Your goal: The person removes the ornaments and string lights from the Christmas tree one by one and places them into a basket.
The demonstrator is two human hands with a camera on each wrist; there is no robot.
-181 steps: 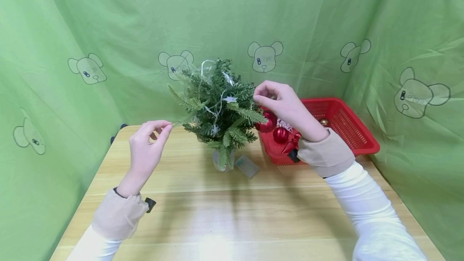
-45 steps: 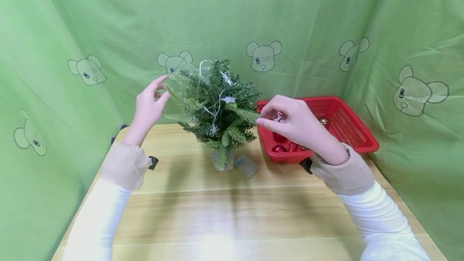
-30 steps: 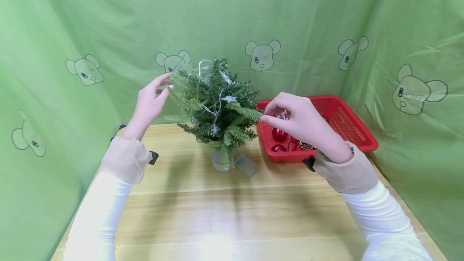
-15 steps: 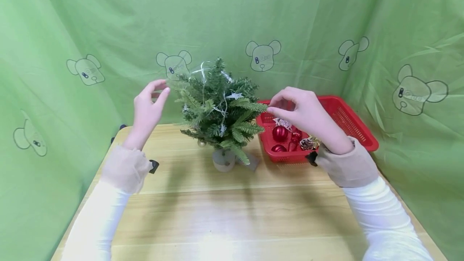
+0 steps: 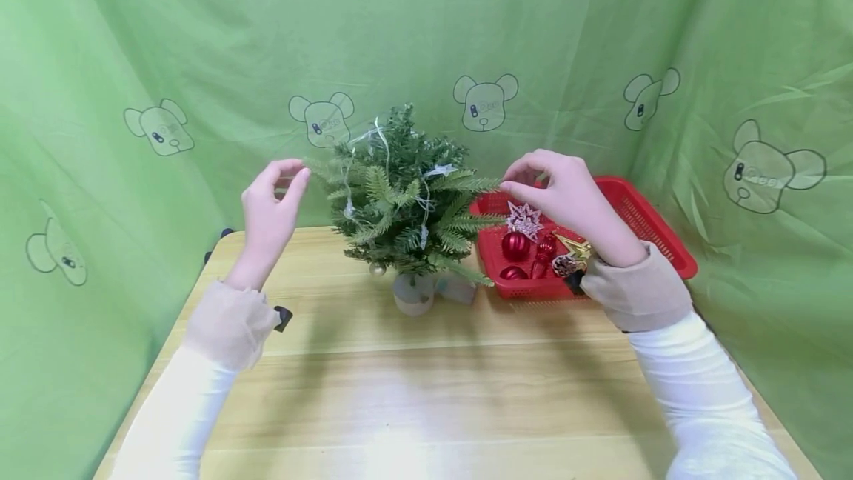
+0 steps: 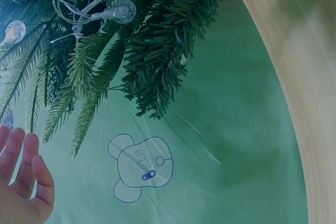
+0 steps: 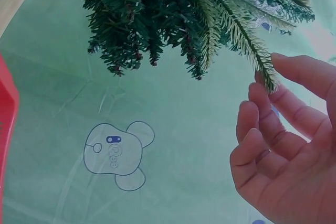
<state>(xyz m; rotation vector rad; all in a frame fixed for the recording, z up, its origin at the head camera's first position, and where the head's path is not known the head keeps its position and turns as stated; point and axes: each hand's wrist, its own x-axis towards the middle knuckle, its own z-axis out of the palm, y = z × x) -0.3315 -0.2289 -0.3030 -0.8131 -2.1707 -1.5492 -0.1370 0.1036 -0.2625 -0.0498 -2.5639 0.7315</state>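
Note:
A small Christmas tree (image 5: pixel 406 191) in a pale round pot (image 5: pixel 413 295) stands upright on the table, with star-shaped string lights (image 5: pixel 441 170) on it. My left hand (image 5: pixel 269 206) holds the tip of a light green branch between thumb and index finger at its left side. In the left wrist view the other fingers (image 6: pixel 11 156) are loosely bent, and the pinch lies outside the picture. At the tree's right side my right hand (image 5: pixel 556 187) pinches another branch tip (image 7: pixel 265 74) between thumb and forefinger, seen clearly in the right wrist view.
A red plastic basket (image 5: pixel 649 232) stands right of the tree, holding red balls (image 5: pixel 515 246), a silvery star ornament (image 5: pixel 524 221), a gold star (image 5: pixel 573 244) and a pinecone (image 5: pixel 566 265). A pale flat box (image 5: pixel 456 289) lies beside the pot. Green curtains (image 5: pixel 400 21) surround the table.
The tree has turned on the table; its front star and branches have swung right. My left hand has come nearer to me, while the right has moved away and slightly right.

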